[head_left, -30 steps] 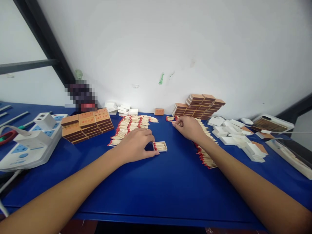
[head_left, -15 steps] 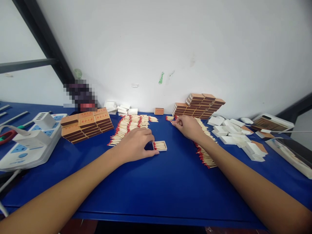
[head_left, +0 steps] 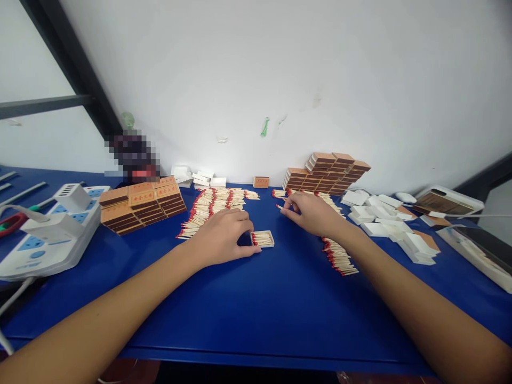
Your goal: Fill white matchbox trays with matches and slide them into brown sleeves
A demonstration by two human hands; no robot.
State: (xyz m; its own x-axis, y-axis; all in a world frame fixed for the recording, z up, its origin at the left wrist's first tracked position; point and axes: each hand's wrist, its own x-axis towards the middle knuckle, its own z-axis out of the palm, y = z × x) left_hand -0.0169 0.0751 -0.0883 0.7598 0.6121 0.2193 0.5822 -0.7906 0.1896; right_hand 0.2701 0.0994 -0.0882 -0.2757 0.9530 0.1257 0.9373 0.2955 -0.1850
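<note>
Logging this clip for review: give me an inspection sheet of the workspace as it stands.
Surface: blue table.
Job's things: match tray holding red-tipped matches; match rows behind it and to its right.
Clutter: matchbox stacks, white trays, power strip.
Grippers: left hand grips the match tray; right hand pinches loose matches.
Cables: white cable at left edge.
Surroundings: white wall, black frame.

Matchbox tray [head_left: 263, 238] on the surface [head_left: 280, 309], between thumb and fingertips of the left hand [head_left: 222, 237]. Behind that hand: loose matches [head_left: 212, 208]. To its left: stacked matchboxes [head_left: 142, 205], power strip [head_left: 48, 234] farther left. At the fingertips of the right hand [head_left: 314, 213]: single match [head_left: 279, 206]. Beneath its wrist: second row of matches [head_left: 338, 256]. Behind it: matchbox pile [head_left: 328, 173]. To its right: empty trays [head_left: 392, 226].
</note>
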